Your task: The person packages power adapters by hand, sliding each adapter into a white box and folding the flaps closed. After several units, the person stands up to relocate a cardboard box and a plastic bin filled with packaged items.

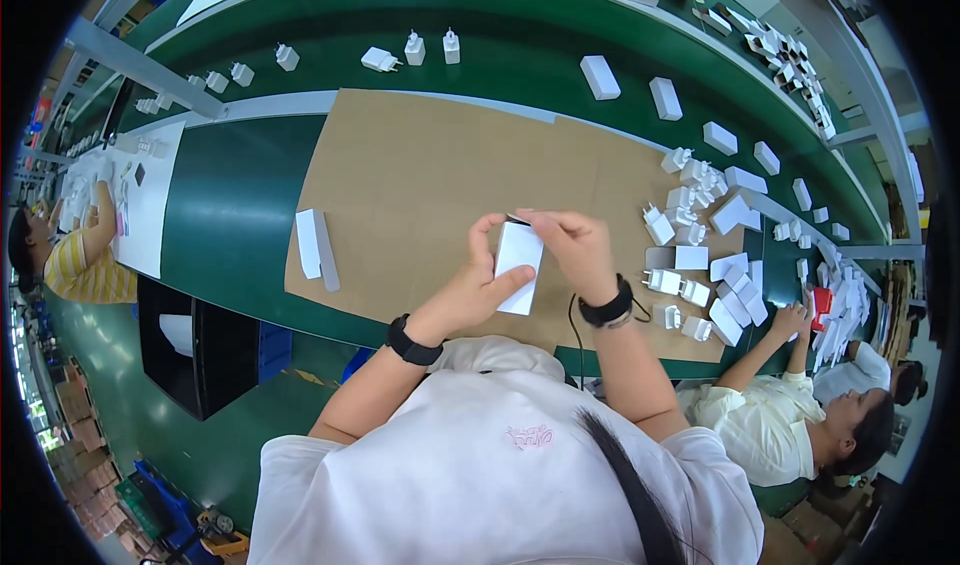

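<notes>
Both hands hold a small white rectangular box over the brown cardboard sheet at the near edge of the green bench. My left hand grips its left side, thumb across the front. My right hand pinches the box's top edge, where a flap seems to be. Each wrist wears a black band. A pile of white plug adapters and small white boxes lies just right of my right hand.
A flat white carton piece lies left on the cardboard. Beyond runs a green conveyor belt carrying white adapters and boxes. A person in pale yellow works at my right; another in striped yellow sits far left.
</notes>
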The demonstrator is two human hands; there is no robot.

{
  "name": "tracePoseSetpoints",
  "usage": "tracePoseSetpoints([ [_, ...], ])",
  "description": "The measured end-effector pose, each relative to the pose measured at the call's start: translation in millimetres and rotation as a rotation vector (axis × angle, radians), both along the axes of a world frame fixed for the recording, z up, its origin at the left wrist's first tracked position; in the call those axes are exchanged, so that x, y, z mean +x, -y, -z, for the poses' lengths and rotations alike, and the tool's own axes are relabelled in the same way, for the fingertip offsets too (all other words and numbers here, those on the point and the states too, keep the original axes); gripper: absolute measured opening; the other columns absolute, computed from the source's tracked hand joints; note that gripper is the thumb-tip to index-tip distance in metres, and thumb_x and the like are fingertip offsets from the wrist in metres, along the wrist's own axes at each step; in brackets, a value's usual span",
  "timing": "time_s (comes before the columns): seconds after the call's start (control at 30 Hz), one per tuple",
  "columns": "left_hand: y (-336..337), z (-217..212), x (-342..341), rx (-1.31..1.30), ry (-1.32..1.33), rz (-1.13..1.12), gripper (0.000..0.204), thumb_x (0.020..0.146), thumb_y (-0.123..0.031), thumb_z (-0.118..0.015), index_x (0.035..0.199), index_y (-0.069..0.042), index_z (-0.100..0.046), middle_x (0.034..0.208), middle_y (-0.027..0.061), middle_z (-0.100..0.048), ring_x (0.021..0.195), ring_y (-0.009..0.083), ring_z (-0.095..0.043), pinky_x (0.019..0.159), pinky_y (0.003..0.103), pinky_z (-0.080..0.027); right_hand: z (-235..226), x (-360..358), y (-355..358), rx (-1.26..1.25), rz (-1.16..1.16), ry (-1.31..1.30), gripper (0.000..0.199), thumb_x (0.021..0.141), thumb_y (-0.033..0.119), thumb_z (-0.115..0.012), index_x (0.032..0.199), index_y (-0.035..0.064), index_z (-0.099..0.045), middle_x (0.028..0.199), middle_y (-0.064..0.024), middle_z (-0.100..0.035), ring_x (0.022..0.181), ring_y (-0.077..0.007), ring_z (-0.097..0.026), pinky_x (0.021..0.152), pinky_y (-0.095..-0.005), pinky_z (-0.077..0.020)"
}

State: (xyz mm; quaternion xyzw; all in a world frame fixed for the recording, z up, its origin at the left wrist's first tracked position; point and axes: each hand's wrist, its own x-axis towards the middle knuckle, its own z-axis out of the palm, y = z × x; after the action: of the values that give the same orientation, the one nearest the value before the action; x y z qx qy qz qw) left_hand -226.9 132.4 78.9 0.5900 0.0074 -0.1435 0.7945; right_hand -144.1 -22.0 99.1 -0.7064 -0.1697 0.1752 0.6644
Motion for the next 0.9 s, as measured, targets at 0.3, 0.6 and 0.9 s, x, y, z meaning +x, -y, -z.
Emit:
tracePoseSetpoints([
  [0.3, -10.7, -0.9, -3.6, 0.273, 0.114, 0.093, 0.074, 0.084, -0.024, -0.06, 0.13, -0.006, -0.004, 0.113, 0.0217, -0.043, 0.1, 0.0254, -0.051, 0.08, 0.036, -0.045, -12.7, 13.9, 3.6, -0.09, -0.189, -0.311, 0.021, 0.081, 0.006, -0.061, 0.1, -0.0017, -0.064, 0.098, -0.0093, -0.065, 0.082, -0.0111, -0.06, 0.075, -0.0244, -0.048],
  [0.6, -19.1, 11.5, 6.7, 0.221, 0.016, -0.02, 0.072, 0.085, -0.024, -0.059, 0.129, -0.005, -0.006, 0.089, 0.0177, -0.056, 0.08, 0.022, -0.058, 0.069, 0.034, -0.047, 10.3, -0.4, -5.5, 0.206, -0.136, -0.513, 0.024, 0.088, 0.009, -0.052, 0.108, -0.0027, -0.059, 0.115, -0.0149, -0.057, 0.107, -0.0168, -0.052, 0.087, -0.0304, -0.0455],
  [0.9, -124.4, 54.9, 19.3, 1.469, 0.226, -0.537, 0.056, 0.076, -0.024, -0.066, 0.121, 0.001, -0.042, 0.104, 0.0255, -0.052, 0.098, 0.0398, -0.048, 0.088, 0.048, -0.037, 70.4, 154.6, -23.0, 0.034, 0.158, -0.355, 0.033, 0.08, 0.011, -0.064, 0.11, 0.0009, -0.054, 0.089, -0.0065, -0.06, 0.08, -0.0133, -0.06, 0.064, -0.0294, -0.0537],
])
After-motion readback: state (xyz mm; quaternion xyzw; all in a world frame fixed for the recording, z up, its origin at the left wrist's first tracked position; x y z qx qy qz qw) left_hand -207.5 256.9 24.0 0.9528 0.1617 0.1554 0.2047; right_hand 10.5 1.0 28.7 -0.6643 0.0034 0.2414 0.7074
